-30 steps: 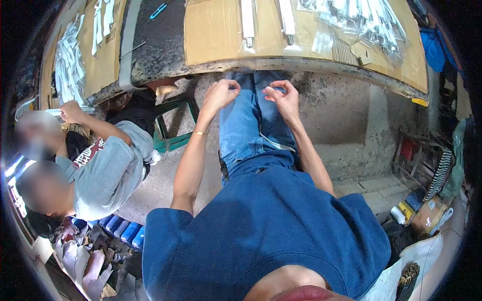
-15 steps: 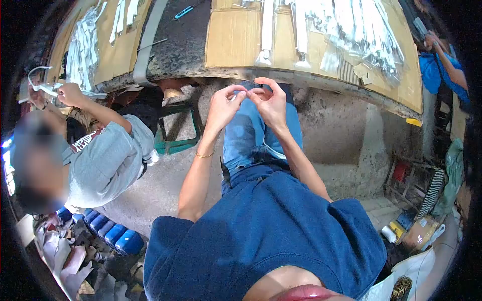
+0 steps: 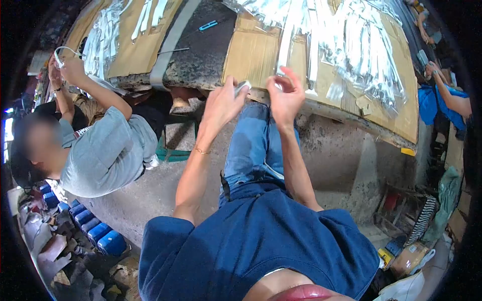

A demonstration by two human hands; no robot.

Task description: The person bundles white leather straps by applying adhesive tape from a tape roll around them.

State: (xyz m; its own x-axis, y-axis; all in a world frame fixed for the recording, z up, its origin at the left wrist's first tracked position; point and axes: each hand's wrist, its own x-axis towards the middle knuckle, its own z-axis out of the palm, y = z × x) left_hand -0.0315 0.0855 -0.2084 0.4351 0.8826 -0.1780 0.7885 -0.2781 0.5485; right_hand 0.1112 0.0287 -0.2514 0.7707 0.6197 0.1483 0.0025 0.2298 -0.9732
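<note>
My left hand (image 3: 224,106) is closed with thumb and fingers on a small whitish, silvery piece (image 3: 243,88), which is too small to name. A short gap to the right, my right hand (image 3: 287,103) has its thumb and forefinger curled together in a pinch; whatever may lie between them cannot be made out. Both hands are just over the near edge of the work table, before a cardboard sheet (image 3: 249,52). Beyond them, long white straps (image 3: 286,47) in clear wrapping lie on the cardboard.
A pile of wrapped straps (image 3: 369,65) covers the table's right part. A blue cutter (image 3: 208,25) and a thin rod (image 3: 173,50) lie on its dark surface. At left, a seated person (image 3: 108,150) holds a white strip. Blue containers (image 3: 111,243) stand on the floor.
My hands have moved apart and forward to the table edge. The whitish piece now shows in my left hand. The view has shifted, and the person at left has raised the white strip.
</note>
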